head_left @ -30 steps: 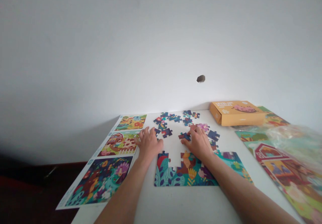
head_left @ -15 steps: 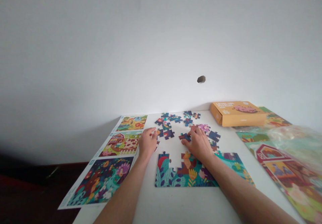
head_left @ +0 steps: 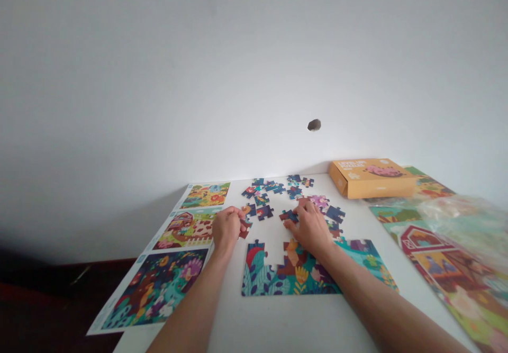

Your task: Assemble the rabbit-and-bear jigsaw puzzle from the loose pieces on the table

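Observation:
My left hand is closed, its curled fingertips on a brown puzzle piece that shows at their right side. My right hand lies low over the table with thumb and fingers apart. Its thumb and index finger are at a dark blue puzzle piece, and a reddish-brown piece shows just beyond its fingers. Under the right wrist, a joined puzzle section is partly hidden; its upper edge has a gap at the left. Loose pieces lie scattered between and beyond the hands.
At the left lies a sheet with three printed pictures, partly under my left forearm. A yellow puzzle box stands at the back right against the wall. Clear plastic wrapping covers part of a farm picture on the right.
My left hand has drawn back toward me and left, its fingers curling in; more of the brown piece shows. The right hand stays nearly in place. The view has shifted slightly.

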`<state>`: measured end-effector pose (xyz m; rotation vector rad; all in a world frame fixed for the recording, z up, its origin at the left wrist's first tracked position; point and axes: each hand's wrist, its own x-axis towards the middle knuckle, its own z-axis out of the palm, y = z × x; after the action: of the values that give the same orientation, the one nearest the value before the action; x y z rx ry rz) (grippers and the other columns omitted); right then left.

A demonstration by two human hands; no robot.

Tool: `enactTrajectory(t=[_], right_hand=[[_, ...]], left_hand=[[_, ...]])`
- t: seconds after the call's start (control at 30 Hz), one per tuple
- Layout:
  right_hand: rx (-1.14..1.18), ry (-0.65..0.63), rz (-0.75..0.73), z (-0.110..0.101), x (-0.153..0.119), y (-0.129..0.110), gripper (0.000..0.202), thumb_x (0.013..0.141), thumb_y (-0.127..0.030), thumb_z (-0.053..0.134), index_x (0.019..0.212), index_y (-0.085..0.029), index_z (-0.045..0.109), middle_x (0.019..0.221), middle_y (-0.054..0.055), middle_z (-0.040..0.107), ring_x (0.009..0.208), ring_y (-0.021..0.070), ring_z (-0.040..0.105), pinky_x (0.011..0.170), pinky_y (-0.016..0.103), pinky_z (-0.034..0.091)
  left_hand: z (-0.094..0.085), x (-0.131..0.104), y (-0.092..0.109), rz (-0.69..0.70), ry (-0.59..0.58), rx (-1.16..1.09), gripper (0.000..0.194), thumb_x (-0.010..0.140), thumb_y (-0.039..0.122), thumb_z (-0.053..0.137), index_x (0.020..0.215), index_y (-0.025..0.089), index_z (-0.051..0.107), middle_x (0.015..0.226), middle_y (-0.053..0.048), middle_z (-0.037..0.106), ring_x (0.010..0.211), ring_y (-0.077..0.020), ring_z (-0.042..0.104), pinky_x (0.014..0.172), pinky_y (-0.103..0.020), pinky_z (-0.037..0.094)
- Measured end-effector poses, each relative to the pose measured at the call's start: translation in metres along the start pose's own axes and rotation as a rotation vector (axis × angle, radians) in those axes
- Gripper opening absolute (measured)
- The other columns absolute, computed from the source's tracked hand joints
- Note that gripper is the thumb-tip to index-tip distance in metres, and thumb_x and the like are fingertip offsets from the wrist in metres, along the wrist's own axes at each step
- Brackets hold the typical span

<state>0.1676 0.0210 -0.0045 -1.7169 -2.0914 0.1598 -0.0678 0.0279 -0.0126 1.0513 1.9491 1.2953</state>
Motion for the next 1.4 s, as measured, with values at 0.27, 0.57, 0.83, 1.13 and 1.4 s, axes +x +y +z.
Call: enactTrajectory(t=[0.27, 0.57, 0.83, 1.13, 1.4], right_hand=[[-0.009, -0.020, -0.016, 0.000, -0.001, -0.001, 0.031, 0.088, -0.034, 0.054, 0.109, -0.017, 0.068, 0.105, 0.013, 0.058, 0.102, 0.0252, 0.054, 0.094, 0.034, 0.040], [-0.028, -0.019, -0.037, 0.001, -0.001, 0.001, 0.030, 0.087, -0.021, 0.050, 0.110, -0.017, 0.069, 0.103, 0.013, 0.059, 0.100, 0.0248, 0.055, 0.092, 0.032, 0.040], [0.006, -0.031, -0.032, -0.001, 0.001, 0.001, 0.023, 0.087, -0.034, 0.060, 0.099, -0.018, 0.071, 0.097, 0.010, 0.063, 0.099, 0.0242, 0.057, 0.089, 0.032, 0.041], [0.012, -0.016, -0.027, -0.003, 0.000, -0.001, 0.029, 0.085, -0.043, 0.064, 0.097, -0.017, 0.069, 0.097, 0.011, 0.063, 0.099, 0.0253, 0.056, 0.090, 0.033, 0.041], [0.032, -0.043, -0.075, -0.006, -0.005, -0.007, 0.036, 0.082, -0.027, 0.063, 0.117, -0.019, 0.065, 0.104, 0.012, 0.061, 0.107, 0.0263, 0.053, 0.094, 0.031, 0.039]], left_hand=[[0.007, 0.006, 0.000, -0.015, -0.117, -0.272, 0.020, 0.052, 0.021, 0.043, 0.058, 0.015, 0.060, 0.054, -0.006, 0.067, 0.056, -0.0221, 0.068, 0.057, -0.033, 0.056], [0.010, -0.008, 0.009, 0.246, -0.326, -0.190, 0.026, 0.056, 0.017, 0.048, 0.068, 0.016, 0.072, 0.080, -0.006, 0.073, 0.079, -0.0222, 0.068, 0.082, -0.037, 0.056], [0.001, -0.010, 0.007, 0.668, -0.089, 0.634, 0.038, 0.068, 0.006, 0.050, 0.084, 0.027, 0.077, 0.097, -0.002, 0.070, 0.101, -0.0240, 0.058, 0.095, -0.039, 0.044], [0.004, -0.015, 0.012, 0.564, -0.075, 0.781, 0.024, 0.079, 0.023, 0.056, 0.091, 0.031, 0.076, 0.103, -0.003, 0.068, 0.101, -0.0274, 0.056, 0.087, -0.042, 0.041], [0.005, -0.012, 0.006, 0.561, -0.039, 0.801, 0.021, 0.079, 0.033, 0.064, 0.098, 0.031, 0.074, 0.110, -0.004, 0.065, 0.106, -0.0289, 0.054, 0.089, -0.044, 0.042]])
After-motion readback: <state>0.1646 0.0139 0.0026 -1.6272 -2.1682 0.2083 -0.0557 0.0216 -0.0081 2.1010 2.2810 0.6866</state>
